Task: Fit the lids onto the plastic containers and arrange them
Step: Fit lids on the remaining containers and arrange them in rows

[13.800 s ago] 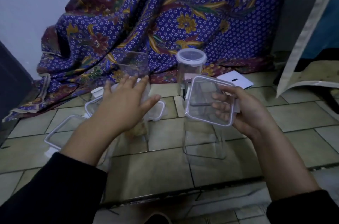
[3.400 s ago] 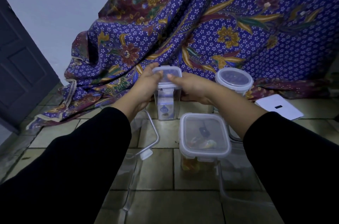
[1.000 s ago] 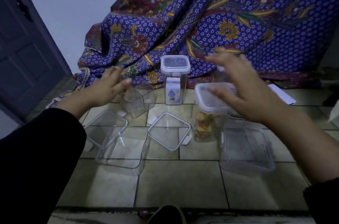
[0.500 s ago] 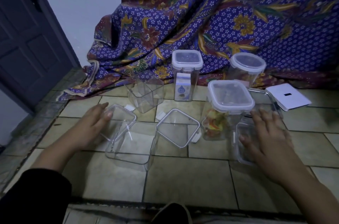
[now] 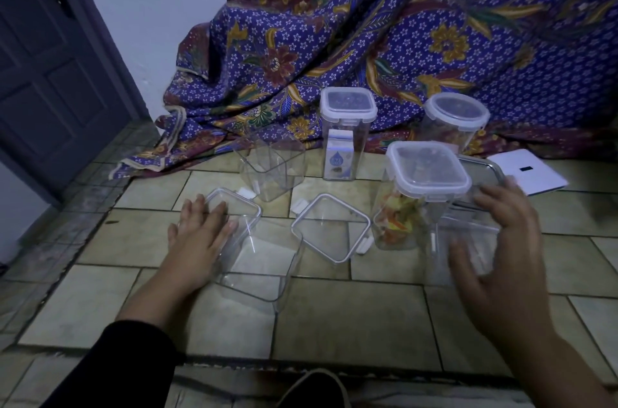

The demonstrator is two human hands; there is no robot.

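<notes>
Counted on the tiled floor [image 5: 351,317] are three lidded clear plastic containers [image 5: 347,133] [image 5: 454,120] [image 5: 424,190], three open clear plastic containers [image 5: 272,170] [image 5: 261,267] [image 5: 468,227] and at least two loose clear square lids [image 5: 244,207] [image 5: 331,230], the left hand [image 5: 200,233] being laid flat with fingers [image 5: 219,209] straight on the left lid and the right hand [image 5: 501,240] spread over the right open container, its grip lost to blur.

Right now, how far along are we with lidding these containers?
Done: tall square container, round container and colourful-filled container wear lids. In hand: left hand touches a lid at one open container; right hand covers a second open container, grip blurred. Left: those two, the back open container, plus arranging.
</notes>
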